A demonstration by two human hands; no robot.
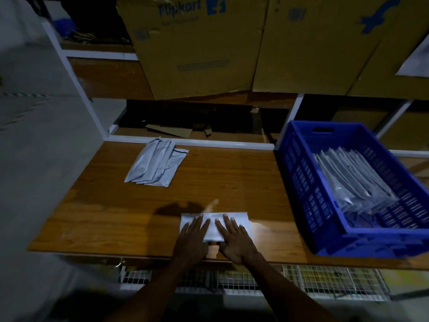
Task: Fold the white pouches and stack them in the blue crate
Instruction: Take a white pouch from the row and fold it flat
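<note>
A white pouch [239, 218] lies flat near the front edge of the wooden table [232, 177]. My left hand [191, 240] and my right hand [235, 242] both press on it side by side, fingers straight and spread. A loose pile of unfolded white pouches [155, 165] sits at the table's far left. The blue crate [308, 182] stands on the right of the table and holds a stack of folded white pouches [352, 180].
Large cardboard boxes [209, 47] fill the shelf behind the table. A lower dark shelf with cardboard scraps [176, 130] lies just beyond the far edge. A wire mesh rack [313, 282] runs under the front edge. Grey floor extends at left.
</note>
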